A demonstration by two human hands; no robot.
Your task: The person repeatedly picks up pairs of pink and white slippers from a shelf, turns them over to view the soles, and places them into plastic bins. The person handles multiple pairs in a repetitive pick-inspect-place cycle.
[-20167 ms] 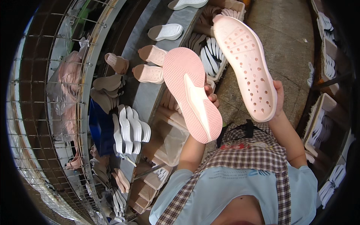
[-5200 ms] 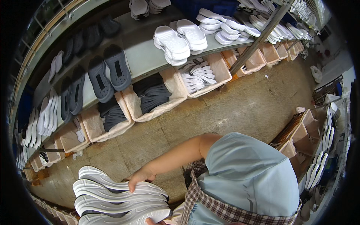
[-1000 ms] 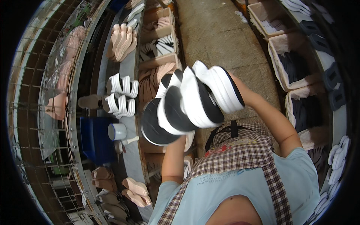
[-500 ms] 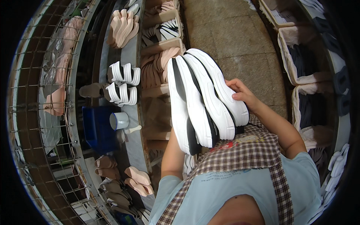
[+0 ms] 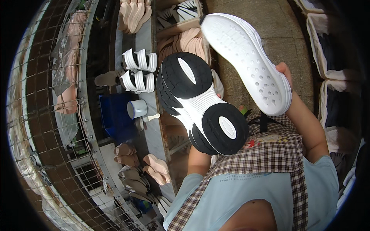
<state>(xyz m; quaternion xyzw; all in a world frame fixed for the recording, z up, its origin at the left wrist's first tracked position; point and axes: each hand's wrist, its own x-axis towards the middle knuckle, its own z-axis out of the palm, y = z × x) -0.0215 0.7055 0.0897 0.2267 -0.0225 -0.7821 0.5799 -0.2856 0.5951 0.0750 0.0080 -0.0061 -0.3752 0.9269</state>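
My right hand [image 5: 285, 74] grips the heel end of a white shoe sole [image 5: 246, 61], whose dimpled upper side is turned toward me. My left hand [image 5: 219, 96] holds a stack of shoe soles [image 5: 192, 103] from behind. On the front one, black tread pads with white oval insets show, joined by a white ribbed middle. Only a fingertip and the forearm of that hand come into sight; the stack hides the rest.
White soles [image 5: 139, 81], a mug [image 5: 137, 109], a small brush [image 5: 151, 118] and pink soles [image 5: 157, 168] lie on the bench [image 5: 149, 133] at left. Bins of soles [image 5: 181, 27] stand beside it, fabric-lined bins [image 5: 318, 50] at right. Wire mesh [image 5: 81, 101] runs along the far left.
My right hand has taken one sole off the group and raised it to the right. The rest have turned, so black treads face me instead of white sidewalls. The view has shifted slightly.
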